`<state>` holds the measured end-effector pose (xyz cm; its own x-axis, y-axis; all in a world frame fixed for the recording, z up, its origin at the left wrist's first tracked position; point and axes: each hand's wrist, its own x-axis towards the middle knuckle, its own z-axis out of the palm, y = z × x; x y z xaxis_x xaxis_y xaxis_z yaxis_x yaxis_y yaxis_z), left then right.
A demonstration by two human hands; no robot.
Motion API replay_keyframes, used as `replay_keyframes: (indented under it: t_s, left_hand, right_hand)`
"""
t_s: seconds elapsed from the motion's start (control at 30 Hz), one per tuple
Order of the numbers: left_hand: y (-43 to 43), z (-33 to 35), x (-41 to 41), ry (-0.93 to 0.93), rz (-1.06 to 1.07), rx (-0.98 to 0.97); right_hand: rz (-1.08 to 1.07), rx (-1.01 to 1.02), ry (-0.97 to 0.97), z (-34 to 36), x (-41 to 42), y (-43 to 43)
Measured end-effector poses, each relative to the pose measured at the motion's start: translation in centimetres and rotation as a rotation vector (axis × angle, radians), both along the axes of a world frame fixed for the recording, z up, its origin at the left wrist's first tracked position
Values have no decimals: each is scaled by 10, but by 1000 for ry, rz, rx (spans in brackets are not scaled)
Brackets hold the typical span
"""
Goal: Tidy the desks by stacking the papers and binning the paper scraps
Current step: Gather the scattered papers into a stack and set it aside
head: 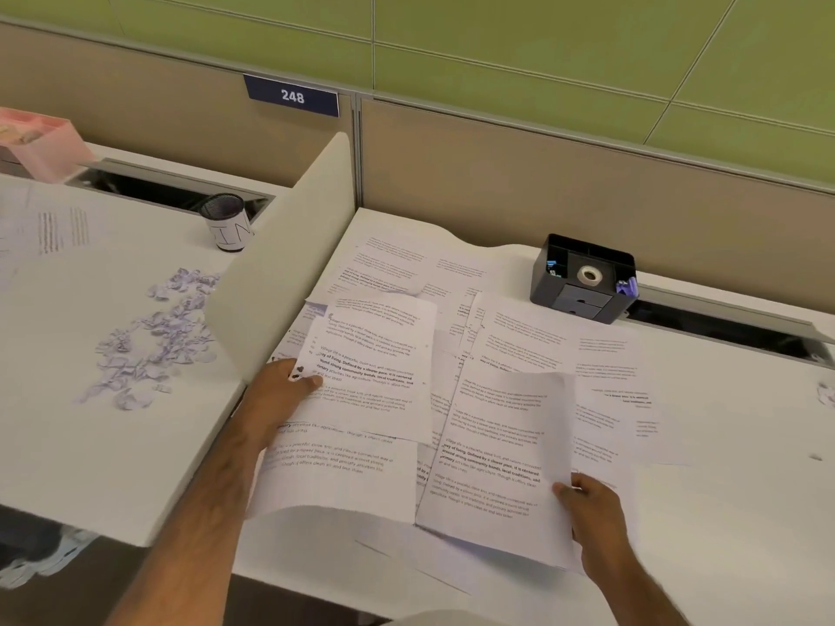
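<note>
Several printed sheets lie spread and overlapping across the right desk (723, 526). My left hand (282, 395) pinches the left edge of one printed sheet (375, 368), lifted slightly over the others. My right hand (592, 512) grips the right edge of another printed sheet (497, 449) near the front of the desk. More sheets (601, 354) lie flat behind and to the right. A heap of torn paper scraps (149, 341) sits on the left desk (90, 445). A few scraps (827, 393) show at the right edge.
A beige divider panel (289, 273) stands between the two desks. A black desk organiser (583, 277) with a tape roll sits at the back of the right desk. A mesh pen cup (226, 221) and a pink box (36, 142) stand on the left desk, with sheets (40, 228) beside them.
</note>
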<state>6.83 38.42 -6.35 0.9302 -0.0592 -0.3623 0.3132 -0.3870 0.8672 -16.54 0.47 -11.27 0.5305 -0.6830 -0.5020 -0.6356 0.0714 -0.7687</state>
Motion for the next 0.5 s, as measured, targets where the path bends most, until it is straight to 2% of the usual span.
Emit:
replay_keyframes:
  t_s: [0.1,0.23,0.5]
  left_hand:
    - [-1,3,-4,41,52,-86]
    - [-23,6,-13,115,16,-205]
    - [-101,-15,-37,157,-170,-167]
  right_hand:
    - [5,10,9,1,-2,1]
    - [10,38,-17,5,-3,3]
    - [58,243,-194,33,15,23]
